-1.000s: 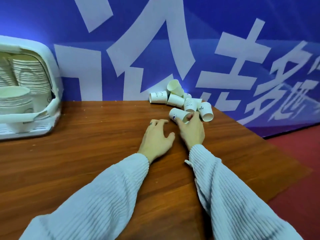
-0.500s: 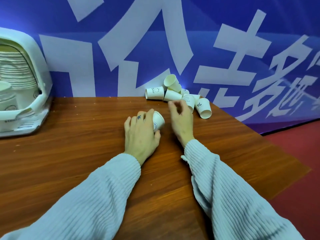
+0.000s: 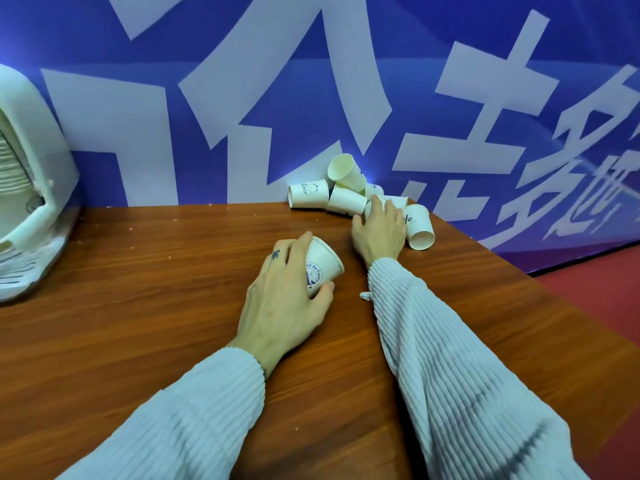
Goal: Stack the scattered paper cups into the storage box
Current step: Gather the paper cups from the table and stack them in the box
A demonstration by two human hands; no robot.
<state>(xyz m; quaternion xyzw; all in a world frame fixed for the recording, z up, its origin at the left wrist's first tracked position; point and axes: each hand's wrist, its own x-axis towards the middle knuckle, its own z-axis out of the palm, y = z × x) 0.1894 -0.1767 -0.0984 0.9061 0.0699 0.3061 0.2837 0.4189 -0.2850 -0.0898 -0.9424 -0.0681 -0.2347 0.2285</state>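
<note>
My left hand is closed around a white paper cup with a blue print, held on its side just above the wooden table. My right hand reaches into a pile of several white paper cups lying against the blue wall; its fingers rest on a cup there, and whether they grip it I cannot tell. One more cup lies on its side just right of that hand. The white storage box stands at the far left edge, with stacked cups inside.
A blue banner with large white characters backs the table. The table's right edge runs diagonally, with red floor beyond it. Small white crumbs dot the wood.
My left hand took the cup that my right hand first held and now keeps it. My right hand moved forward into the pile. The view shifted right, so less of the box shows.
</note>
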